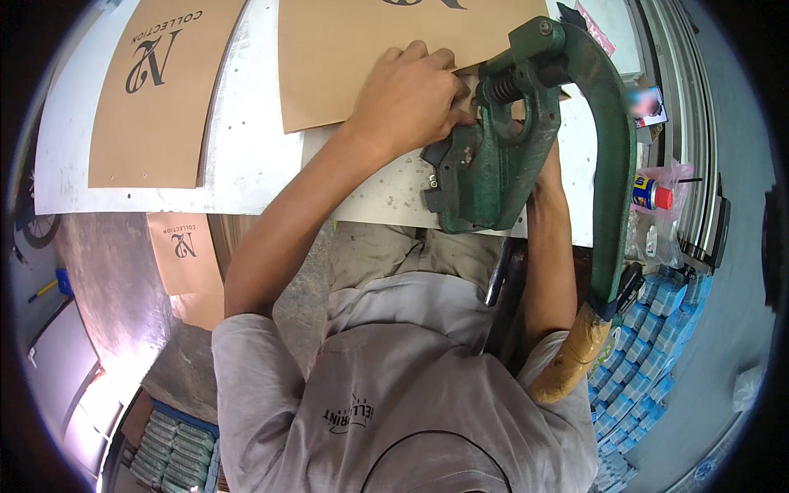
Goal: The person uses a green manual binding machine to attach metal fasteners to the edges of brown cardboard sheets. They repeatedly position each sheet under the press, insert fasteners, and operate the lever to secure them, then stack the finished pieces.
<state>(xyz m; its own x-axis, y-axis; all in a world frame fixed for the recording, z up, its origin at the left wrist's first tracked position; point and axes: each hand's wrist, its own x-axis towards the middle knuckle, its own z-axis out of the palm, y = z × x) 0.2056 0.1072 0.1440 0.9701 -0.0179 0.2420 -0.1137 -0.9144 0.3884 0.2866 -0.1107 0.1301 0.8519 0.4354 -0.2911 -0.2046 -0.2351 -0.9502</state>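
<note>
A green cast-iron hand press [493,185] with a long curved lever stands on the white table in front of me. A brown paper bag [329,57] with a dark printed logo lies flat at the far side, its near edge reaching the press. My left hand [415,94] rests over that edge, its fingers curled closed on the bag right beside the press head. My right forearm passes behind the press on its right side. Only a bit of my right hand [518,119] shows through the press frame; its fingers are hidden.
Another brown bag [148,107] lies at the table's left. Below the edge stand more brown bags [185,255]. The lever's tan-wrapped handle [571,357] hangs near my right arm. A spray can [649,194] and plastic bags sit right, above blue-wrapped packs [649,329].
</note>
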